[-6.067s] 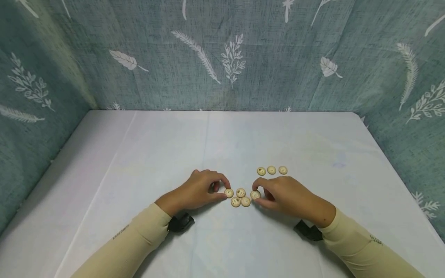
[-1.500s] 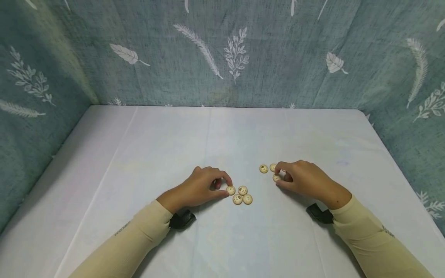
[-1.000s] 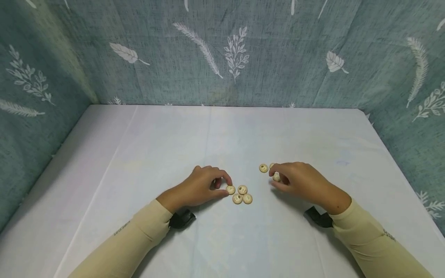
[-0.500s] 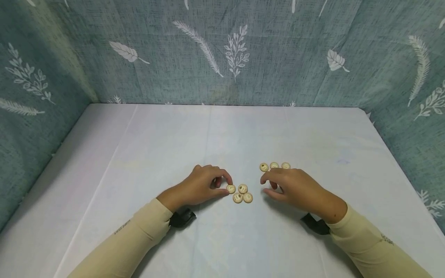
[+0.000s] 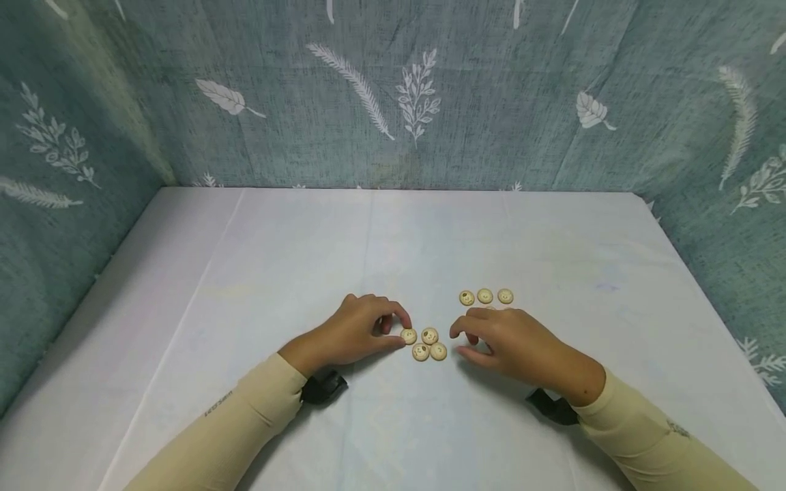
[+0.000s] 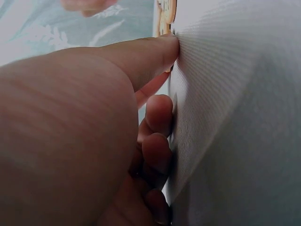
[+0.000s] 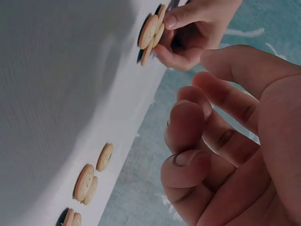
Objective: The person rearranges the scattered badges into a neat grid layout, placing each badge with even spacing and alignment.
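Observation:
Small round wooden buttons with dark markings lie in two groups on the white cloth. In the head view my left hand [image 5: 353,333] pinches the leftmost button [image 5: 408,336] of the near group between thumb and index finger. Touching or close beside it are a spotted button [image 5: 430,335] and two lower buttons, one left [image 5: 420,352] and one right [image 5: 439,351]. My right hand [image 5: 512,344] hovers just right of this group, thumb and fingers apart, with nothing between them. The right wrist view also shows that hand [image 7: 235,136] empty.
Behind my right hand a row of three buttons, left [image 5: 467,297], middle [image 5: 485,295] and right [image 5: 505,295], lies on the white cloth [image 5: 295,245]. Another button [image 5: 490,308] peeks out, mostly hidden by the hand. A green leaf-print curtain [image 5: 344,150] borders the table.
My right hand carried a button from the near group to just below the row, let go of it, and moved back left, empty. My left hand stays on its button.

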`<action>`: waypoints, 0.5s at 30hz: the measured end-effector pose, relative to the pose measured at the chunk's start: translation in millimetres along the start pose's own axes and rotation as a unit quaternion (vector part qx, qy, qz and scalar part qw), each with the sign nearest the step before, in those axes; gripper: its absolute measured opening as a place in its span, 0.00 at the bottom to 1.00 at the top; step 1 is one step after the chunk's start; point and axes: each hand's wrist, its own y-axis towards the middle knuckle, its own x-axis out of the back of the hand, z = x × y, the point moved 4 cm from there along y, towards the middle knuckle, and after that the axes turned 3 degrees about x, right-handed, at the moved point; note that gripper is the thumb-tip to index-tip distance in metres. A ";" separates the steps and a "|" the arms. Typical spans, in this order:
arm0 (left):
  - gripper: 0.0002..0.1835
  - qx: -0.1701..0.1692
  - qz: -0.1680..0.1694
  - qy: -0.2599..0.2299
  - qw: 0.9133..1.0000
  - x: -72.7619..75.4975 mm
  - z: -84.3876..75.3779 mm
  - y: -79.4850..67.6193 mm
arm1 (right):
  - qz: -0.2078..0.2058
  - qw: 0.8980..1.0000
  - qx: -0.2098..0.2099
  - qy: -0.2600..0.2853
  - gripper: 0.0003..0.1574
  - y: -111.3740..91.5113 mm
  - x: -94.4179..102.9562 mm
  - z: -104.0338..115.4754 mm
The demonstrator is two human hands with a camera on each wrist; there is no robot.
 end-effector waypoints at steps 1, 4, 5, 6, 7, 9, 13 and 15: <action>0.09 0.000 0.001 0.000 1.000 -0.5 -0.2 -0.1 | 0.003 1.000 -0.001 0.003 0.10 0.1 -0.6 0.7; 0.09 -0.001 0.004 -0.003 1.000 -1.7 -0.8 -0.3 | 0.012 1.000 -0.001 0.005 0.10 0.8 -2.3 2.5; 0.09 -0.002 0.004 -0.003 1.000 -1.8 -1.0 -0.3 | 0.014 1.000 -0.001 0.005 0.10 1.2 -2.6 3.1; 0.09 -0.003 0.003 -0.003 1.000 -1.7 -1.2 -0.2 | 0.014 1.000 -0.001 0.003 0.10 1.8 -2.6 3.7; 0.09 -0.003 0.002 -0.002 1.000 -1.5 -1.3 -0.3 | 0.015 1.000 0.000 0.001 0.10 2.6 -2.7 4.3; 0.09 -0.002 -0.001 -0.001 1.000 -0.9 -1.1 -0.6 | 0.019 1.000 0.003 -0.003 0.10 5.1 -2.7 5.9; 0.09 -0.003 -0.003 0.001 1.000 0.6 -0.5 -1.5 | 0.025 1.000 0.002 -0.007 0.10 11.6 -2.1 9.3; 0.09 -0.003 -0.003 0.000 1.000 1.1 0.0 -2.1 | 0.026 1.000 0.001 -0.007 0.09 15.2 -2.2 11.0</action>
